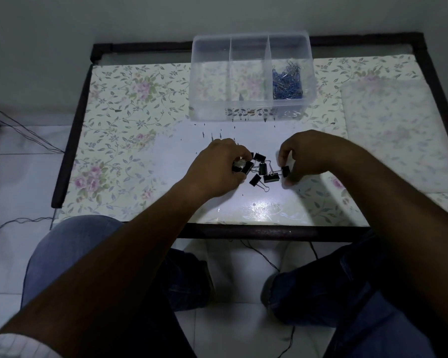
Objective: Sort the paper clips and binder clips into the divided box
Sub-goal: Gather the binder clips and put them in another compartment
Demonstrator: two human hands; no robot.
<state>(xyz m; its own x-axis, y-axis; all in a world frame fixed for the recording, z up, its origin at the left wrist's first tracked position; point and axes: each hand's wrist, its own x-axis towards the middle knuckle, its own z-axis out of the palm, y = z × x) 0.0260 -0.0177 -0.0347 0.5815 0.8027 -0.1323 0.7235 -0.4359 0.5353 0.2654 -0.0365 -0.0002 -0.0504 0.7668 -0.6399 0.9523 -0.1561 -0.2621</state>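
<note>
Several black binder clips (263,170) lie in a small heap on the table's middle. My left hand (215,171) curls over the heap's left side and grips a few binder clips (242,165). My right hand (311,155) pinches one binder clip (285,171) at the heap's right end. The clear divided box (251,109) stands at the back of the table. Its right compartment holds a pile of blue and silver paper clips (287,81). The left and middle compartments look empty.
The table (130,120) has a floral cover and a dark frame. A folded pale cloth (396,130) lies at the right. Cables (18,125) run over the tiled floor at the left and under the table. My knees are below the front edge.
</note>
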